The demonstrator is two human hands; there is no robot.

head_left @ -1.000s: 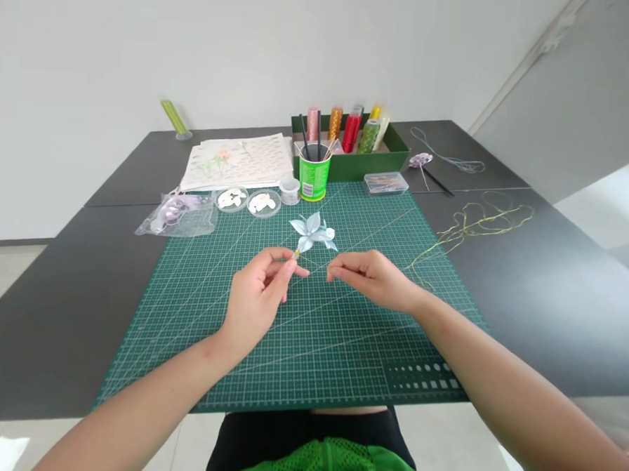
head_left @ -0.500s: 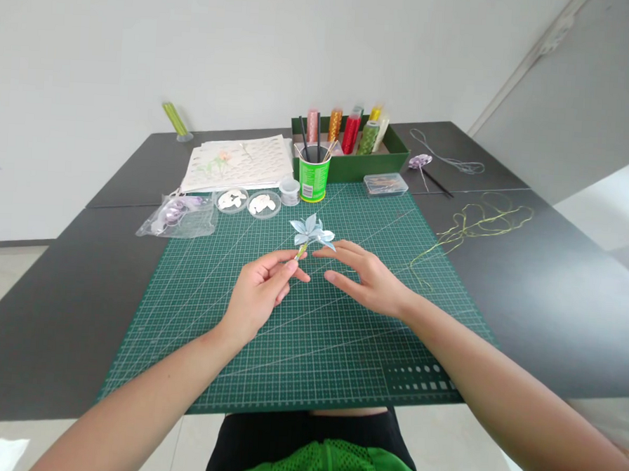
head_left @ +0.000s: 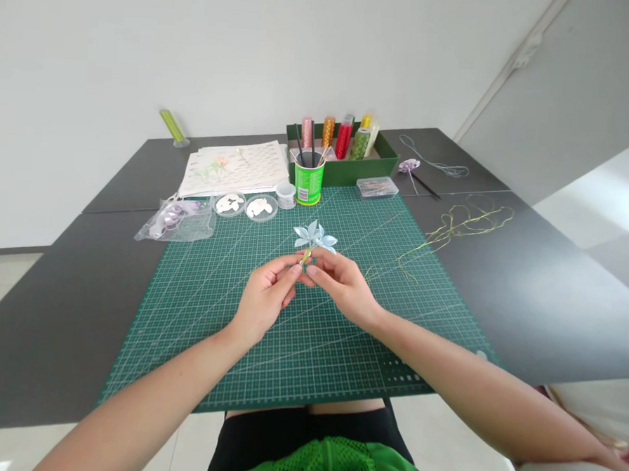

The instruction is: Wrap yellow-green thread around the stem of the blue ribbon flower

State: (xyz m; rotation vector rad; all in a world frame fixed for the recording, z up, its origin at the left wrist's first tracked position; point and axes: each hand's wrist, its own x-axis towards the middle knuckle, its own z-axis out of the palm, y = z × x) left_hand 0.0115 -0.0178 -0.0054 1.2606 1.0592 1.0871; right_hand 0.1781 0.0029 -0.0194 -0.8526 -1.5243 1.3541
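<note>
A pale blue artificial flower (head_left: 308,232) with several pointed petals is held upright over the cutting mat. Green wrapping shows on its short stem (head_left: 306,255). My left hand (head_left: 270,289) pinches the lower end of this stem between thumb and forefinger. From the other side, my right hand (head_left: 343,283) closes its curled fingers and thumb at the stem just under the petals. Its fingertips partly cover the stem, so any thread between them is too fine to see.
Beneath my hands lies a green cutting mat (head_left: 205,314). Behind are dishes of white pieces (head_left: 260,208), a green cup with sticks (head_left: 308,182) and a box of thread spools (head_left: 371,169). Loose yellow-green thread (head_left: 452,229) lies right, a plastic bag (head_left: 175,221) left.
My right hand has come left to the stem, its spread fingers now curled in. The flower has turned slightly in my left hand. The whole view has shifted a little.
</note>
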